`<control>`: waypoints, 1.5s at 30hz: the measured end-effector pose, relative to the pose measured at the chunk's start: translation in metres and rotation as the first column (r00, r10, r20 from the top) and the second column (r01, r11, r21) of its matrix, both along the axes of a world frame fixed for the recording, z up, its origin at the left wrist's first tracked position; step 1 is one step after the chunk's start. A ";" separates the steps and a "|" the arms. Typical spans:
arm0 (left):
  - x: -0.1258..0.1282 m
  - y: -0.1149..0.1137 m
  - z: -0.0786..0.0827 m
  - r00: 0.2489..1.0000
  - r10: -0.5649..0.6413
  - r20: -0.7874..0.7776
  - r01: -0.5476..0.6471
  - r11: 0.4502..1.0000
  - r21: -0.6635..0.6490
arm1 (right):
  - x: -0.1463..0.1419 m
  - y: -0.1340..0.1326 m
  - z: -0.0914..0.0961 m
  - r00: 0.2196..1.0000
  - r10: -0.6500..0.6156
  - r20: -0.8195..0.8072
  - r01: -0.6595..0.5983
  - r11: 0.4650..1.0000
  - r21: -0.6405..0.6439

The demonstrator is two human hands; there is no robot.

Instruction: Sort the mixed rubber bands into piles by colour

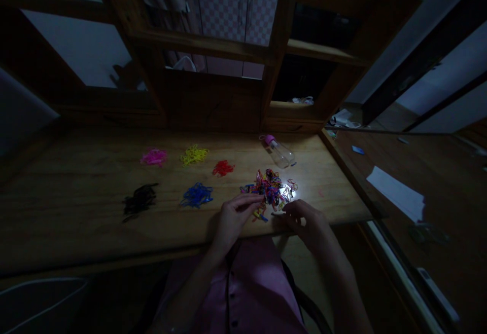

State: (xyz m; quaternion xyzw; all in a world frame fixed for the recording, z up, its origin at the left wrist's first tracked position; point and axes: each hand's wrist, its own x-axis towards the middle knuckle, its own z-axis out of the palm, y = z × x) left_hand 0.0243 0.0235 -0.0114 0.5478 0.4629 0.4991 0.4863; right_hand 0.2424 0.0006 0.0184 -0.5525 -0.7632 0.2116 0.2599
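Note:
A mixed heap of coloured rubber bands [269,188] lies on the wooden table in front of me. My left hand [236,216] reaches in at its near left side, thumb and fingers pressed together at the bands; what is between them is too small to make out. Beside the heap's near right edge, my right hand [309,223] has its fingers curled in a pinch. Close to those fingertips is a small white piece [278,213]; whether they grip it is unclear. Sorted by colour are a blue pile [197,195], red pile [223,168], yellow pile [194,155], pink pile [154,157] and black pile [140,200].
Behind the heap, a clear bottle with a pink cap [280,152] lies on its side on the table [76,192]. A wooden shelf unit [213,103] rises along the back. To the right, a lower brown surface holds white paper [395,193] and a blue card [357,150].

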 end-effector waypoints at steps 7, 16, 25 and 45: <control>-0.001 0.000 -0.002 1.000 0.006 0.015 -0.005 0.999 -0.032 | -0.021 0.001 0.000 0.996 0.073 -0.042 -0.074 0.997 -0.023; -0.004 0.002 -0.003 0.954 0.156 0.255 -0.094 0.967 -0.239 | -0.020 0.008 -0.008 0.990 0.047 0.136 -0.041 0.998 -0.051; -0.001 0.004 -0.007 0.944 0.111 0.311 -0.023 0.962 -0.273 | -0.032 0.017 0.004 0.997 0.044 0.056 -0.045 0.999 0.021; -0.003 0.004 -0.004 0.958 0.064 0.279 0.004 0.972 -0.234 | -0.060 0.028 -0.006 0.975 0.163 -0.148 -0.093 0.914 0.395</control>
